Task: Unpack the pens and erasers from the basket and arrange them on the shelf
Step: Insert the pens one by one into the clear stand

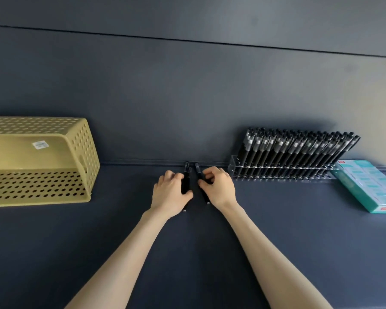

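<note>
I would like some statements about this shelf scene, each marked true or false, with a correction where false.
1. The basket lies on its side with nothing visible inside. True.
2. The rack holds no pens. False: it is full of black pens, leaning.
3. Both hands hold black pens. True: the left hand and right hand each grip some.
4. The teal box stands left of the basket. False: it lies at the far right, beside the rack.
</note>
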Tool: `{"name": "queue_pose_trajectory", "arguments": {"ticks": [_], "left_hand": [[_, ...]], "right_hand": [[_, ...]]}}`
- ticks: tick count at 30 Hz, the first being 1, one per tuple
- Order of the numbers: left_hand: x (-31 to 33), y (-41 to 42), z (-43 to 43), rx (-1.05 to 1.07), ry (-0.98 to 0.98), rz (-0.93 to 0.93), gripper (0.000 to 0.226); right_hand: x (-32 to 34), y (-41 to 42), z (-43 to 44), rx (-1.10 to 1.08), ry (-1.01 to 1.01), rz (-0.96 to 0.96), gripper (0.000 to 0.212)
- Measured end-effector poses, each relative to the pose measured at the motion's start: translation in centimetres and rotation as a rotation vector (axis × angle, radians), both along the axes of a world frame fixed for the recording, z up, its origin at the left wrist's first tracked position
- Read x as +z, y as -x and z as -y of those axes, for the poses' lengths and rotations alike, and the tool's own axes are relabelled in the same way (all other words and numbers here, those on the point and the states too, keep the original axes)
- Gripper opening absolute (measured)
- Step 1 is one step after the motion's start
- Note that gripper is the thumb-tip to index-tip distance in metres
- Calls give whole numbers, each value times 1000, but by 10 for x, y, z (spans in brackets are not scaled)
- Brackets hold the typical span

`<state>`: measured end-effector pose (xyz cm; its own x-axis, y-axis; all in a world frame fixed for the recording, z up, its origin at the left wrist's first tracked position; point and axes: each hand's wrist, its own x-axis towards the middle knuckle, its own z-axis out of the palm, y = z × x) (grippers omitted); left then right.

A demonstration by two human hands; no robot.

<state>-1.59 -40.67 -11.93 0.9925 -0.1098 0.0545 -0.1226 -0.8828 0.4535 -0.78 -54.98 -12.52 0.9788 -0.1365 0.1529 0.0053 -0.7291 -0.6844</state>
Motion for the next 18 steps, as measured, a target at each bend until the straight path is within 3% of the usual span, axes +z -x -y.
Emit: {"name": "queue_pose_trajectory", "arguments": {"ticks": [5, 9, 15, 18], "left_hand": [[1, -6, -10, 24, 58, -6, 40], [-1, -11, -6, 67, -10, 56, 41], [-1, -20, -4, 37, -113, 34, 36], [3, -17, -5, -3, -172, 71, 29]], "right_hand": [[-7, 0, 2, -33, 6, 11, 31], [-9, -1, -2, -58, 62, 19, 36], [-7, -1, -1, -77, 91, 25, 21], [-3, 2, 0, -70, 6, 16, 15]]}}
